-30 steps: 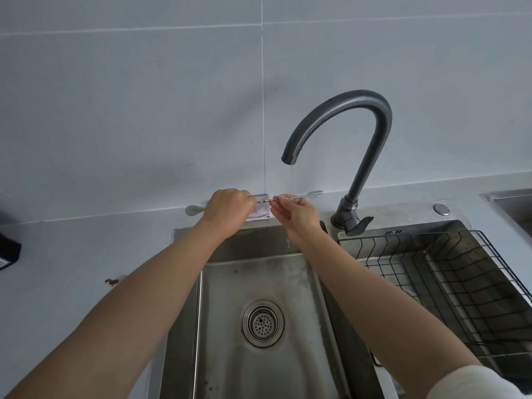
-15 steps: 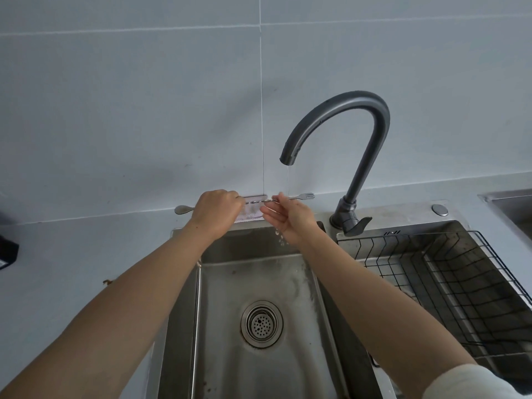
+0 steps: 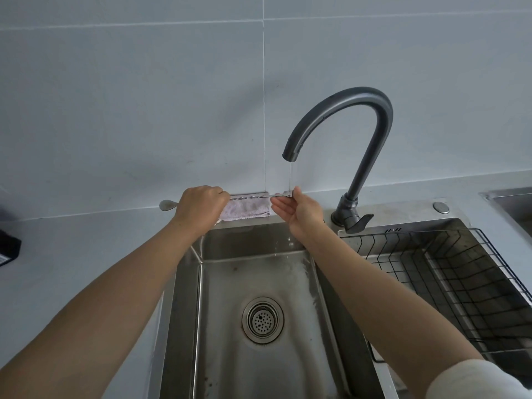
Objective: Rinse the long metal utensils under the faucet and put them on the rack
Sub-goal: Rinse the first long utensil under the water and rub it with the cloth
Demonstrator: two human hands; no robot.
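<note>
I hold a long metal utensil (image 3: 253, 197) level above the back of the sink. Its spoon-shaped end (image 3: 167, 205) sticks out to the left of my left hand (image 3: 201, 207), which is closed around the shaft. My right hand (image 3: 302, 210) pinches the other end between thumb and fingers, right under a thin stream of water from the dark curved faucet (image 3: 345, 110). The black wire rack (image 3: 460, 272) sits in the right basin, with nothing visible in it.
A pale folded cloth (image 3: 247, 210) lies on the ledge behind the steel sink (image 3: 218, 283), just under the utensil. The faucet lever (image 3: 359, 221) stands right of my right hand. A dark object (image 3: 8, 249) rests at the counter's left edge.
Both hands have slid the utensil to the left, so the stream now falls on its right end instead of mid-shaft. My right hand has shifted to grip at that end.
</note>
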